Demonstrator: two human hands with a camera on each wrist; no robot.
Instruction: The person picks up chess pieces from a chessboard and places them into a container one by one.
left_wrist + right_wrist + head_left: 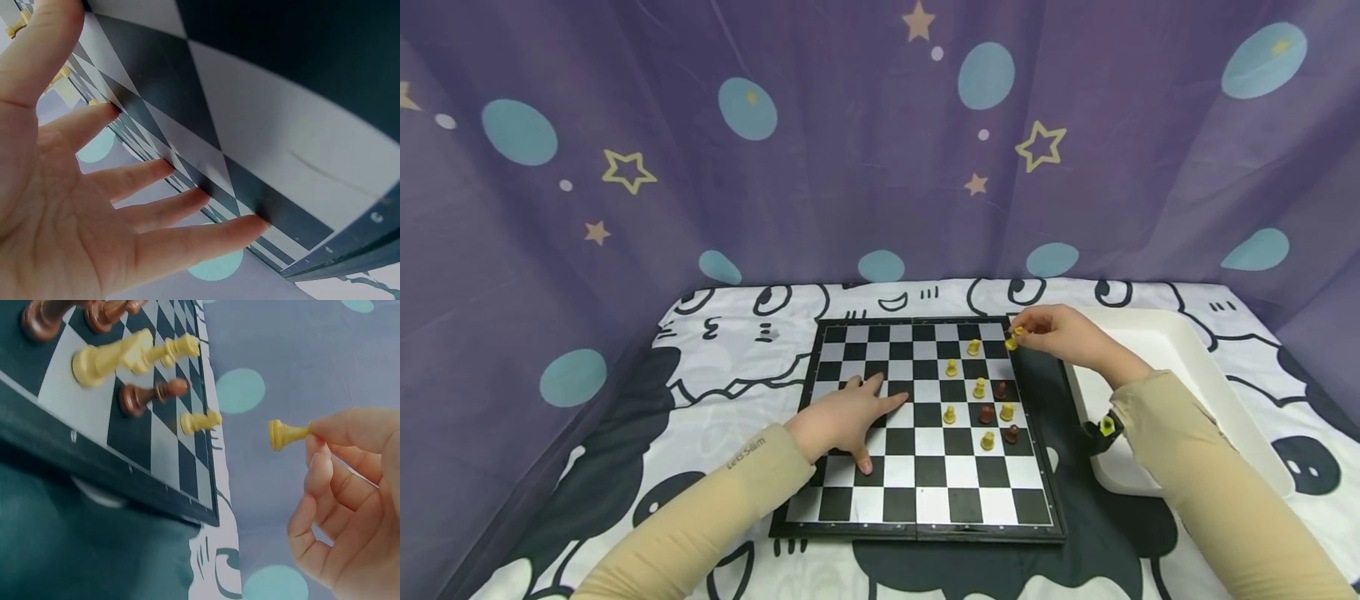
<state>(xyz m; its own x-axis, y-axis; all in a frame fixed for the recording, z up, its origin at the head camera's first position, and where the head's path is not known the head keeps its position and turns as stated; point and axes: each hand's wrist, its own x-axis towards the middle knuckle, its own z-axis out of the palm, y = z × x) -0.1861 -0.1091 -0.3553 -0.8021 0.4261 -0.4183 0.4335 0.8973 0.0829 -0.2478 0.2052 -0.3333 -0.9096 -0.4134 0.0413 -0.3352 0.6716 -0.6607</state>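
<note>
My right hand (1060, 332) pinches a yellow chess piece (287, 434) by its top between thumb and fingertips, base pointing away from the hand. In the head view, that hand is over the far right corner of a black-and-white chessboard (898, 475). On the board's left half my left hand (844, 417) rests with spread fingers, holding nothing; its fingertips (256, 223) are right at the squares. Several yellow pieces (988, 440) and three dark red pieces (986, 414) stand on the right half. One dark red piece (140, 399) is near the board's edge in the right wrist view.
A white plastic tray (1180, 333) lies right of the board, with my right forearm across it. The cloth (737, 333) underneath has black-and-white cartoon faces. Behind hangs a purple curtain (850, 192) with stars and ovals. The board has a raised black edge (850, 530).
</note>
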